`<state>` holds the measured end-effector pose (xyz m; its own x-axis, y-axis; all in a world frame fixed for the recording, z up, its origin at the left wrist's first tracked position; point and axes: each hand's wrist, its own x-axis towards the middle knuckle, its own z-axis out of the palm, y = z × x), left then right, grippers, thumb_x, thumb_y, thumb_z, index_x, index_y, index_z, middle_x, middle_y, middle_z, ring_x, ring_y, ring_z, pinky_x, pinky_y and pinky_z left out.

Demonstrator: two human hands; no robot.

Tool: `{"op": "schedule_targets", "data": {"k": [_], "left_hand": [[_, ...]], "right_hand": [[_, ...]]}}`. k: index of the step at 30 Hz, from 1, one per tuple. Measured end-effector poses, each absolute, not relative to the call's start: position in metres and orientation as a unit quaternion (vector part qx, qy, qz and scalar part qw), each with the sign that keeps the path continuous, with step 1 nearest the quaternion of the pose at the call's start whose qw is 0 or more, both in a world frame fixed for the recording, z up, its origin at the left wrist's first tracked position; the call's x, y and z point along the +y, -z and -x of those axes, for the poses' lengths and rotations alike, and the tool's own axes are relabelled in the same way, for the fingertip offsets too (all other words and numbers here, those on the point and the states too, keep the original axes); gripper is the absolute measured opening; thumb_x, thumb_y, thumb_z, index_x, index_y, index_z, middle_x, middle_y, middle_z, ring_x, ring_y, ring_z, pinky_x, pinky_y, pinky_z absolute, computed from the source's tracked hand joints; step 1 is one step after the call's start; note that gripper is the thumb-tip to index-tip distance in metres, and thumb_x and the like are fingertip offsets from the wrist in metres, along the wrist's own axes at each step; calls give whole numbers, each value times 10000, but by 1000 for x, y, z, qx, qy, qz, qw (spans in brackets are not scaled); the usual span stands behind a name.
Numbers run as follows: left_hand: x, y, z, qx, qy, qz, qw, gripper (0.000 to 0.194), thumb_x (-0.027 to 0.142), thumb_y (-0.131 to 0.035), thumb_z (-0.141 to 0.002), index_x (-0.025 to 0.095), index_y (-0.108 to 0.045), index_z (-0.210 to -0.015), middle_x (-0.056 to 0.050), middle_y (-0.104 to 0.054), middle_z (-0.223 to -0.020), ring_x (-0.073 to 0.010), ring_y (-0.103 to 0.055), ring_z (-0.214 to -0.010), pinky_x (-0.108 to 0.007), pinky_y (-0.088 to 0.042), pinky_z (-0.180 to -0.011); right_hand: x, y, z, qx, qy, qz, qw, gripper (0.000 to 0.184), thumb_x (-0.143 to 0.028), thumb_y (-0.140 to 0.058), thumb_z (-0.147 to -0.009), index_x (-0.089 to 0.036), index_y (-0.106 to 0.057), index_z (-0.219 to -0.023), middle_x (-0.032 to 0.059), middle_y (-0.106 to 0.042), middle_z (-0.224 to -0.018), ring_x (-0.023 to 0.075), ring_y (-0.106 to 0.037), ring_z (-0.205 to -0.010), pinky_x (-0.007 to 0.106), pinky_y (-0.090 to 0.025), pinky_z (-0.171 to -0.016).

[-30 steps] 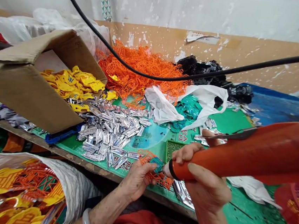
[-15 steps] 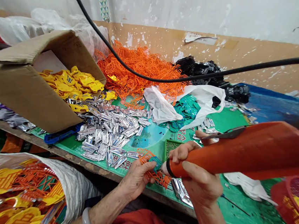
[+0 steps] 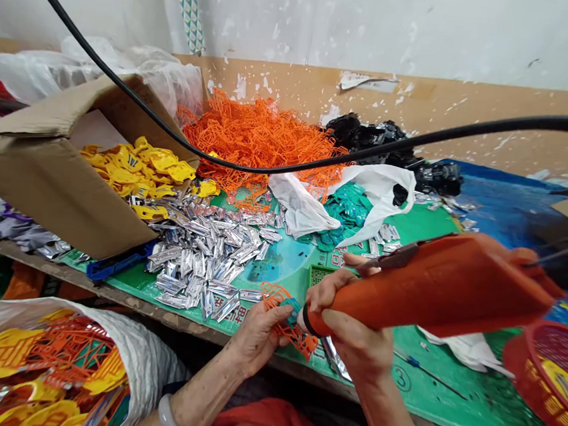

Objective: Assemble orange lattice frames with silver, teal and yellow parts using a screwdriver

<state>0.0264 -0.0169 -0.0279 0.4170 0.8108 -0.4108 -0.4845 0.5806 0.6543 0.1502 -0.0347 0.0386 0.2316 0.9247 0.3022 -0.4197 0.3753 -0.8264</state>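
Note:
Near the table's front edge, my left hand (image 3: 259, 338) pinches an orange plastic lattice part (image 3: 302, 343) with a small teal piece (image 3: 292, 307) on it. My right hand (image 3: 360, 337) is wrapped round an orange power screwdriver (image 3: 422, 286), a black cable rising from its rear end. Its pale nose with a black ring points left and meets the teal piece; the bit's tip is hidden. Under the tool, shiny silver strips (image 3: 335, 357) lie at the table's edge. A green perforated basket (image 3: 317, 274) stands just behind my hands.
Silver metal pieces (image 3: 204, 252) are heaped left of centre, beside a cardboard box (image 3: 60, 191) of yellow parts. Orange lattice parts (image 3: 261, 140) pile up behind. A black cable (image 3: 248, 168) hangs across. A white sack (image 3: 144, 353) stands lower left, a red basket (image 3: 536, 351) right.
The view has shifted slightly, and the screwdriver's rear end now shows at the right. Both hands keep the same hold, with the nose still at the teal piece.

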Motion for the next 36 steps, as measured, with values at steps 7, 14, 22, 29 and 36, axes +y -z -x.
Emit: {"op": "schedule_targets", "data": {"k": [7,14,22,29,36], "left_hand": [[-21,26,-24,378,-386,-238,807,349,303,-847,-625,153,-655,-874,-13,-686,-797,-144,-656,-663,-190,-442,-465],[-19,18,-24,413,-367,-248,796,446,309,-902,-524,139,-668,-864,1,-684,-764,-117,-644,-583,-161,-445,-409],[-22,13,-19,425,-377,-288,771,416,349,-883,-555,123,-683,-842,-18,-693,-752,-127,-642,-583,-165,-442,-408],[-23,14,-18,415,-403,-298,760,418,402,-819,-653,146,-653,-939,-22,-705,-790,-140,-648,-610,-192,-472,-445],[-26,13,-14,408,-424,-270,762,399,365,-812,-659,154,-653,-958,-22,-708,-806,-131,-634,-600,-195,-478,-433]], "right_hand": [[-27,-59,-187,-377,-372,363,767,308,-114,-676,-590,-213,-608,-873,-56,-590,-622,133,-555,-540,330,-480,-599],[-25,-50,-238,-348,-205,542,737,247,-264,-781,-604,-176,-595,-741,-18,-597,-680,146,-557,-572,344,-479,-615],[-82,-7,-212,-521,163,683,485,518,-296,-664,-819,-167,-479,-1285,161,-502,-1194,293,-461,-1138,452,-419,-899],[-114,35,-182,-632,63,750,185,133,-329,-666,-816,-199,-648,-830,83,-614,-847,255,-520,-803,365,-378,-685],[-109,43,-182,-623,45,762,168,63,-255,-655,-812,-207,-626,-783,63,-627,-788,254,-546,-761,347,-351,-648]]}}
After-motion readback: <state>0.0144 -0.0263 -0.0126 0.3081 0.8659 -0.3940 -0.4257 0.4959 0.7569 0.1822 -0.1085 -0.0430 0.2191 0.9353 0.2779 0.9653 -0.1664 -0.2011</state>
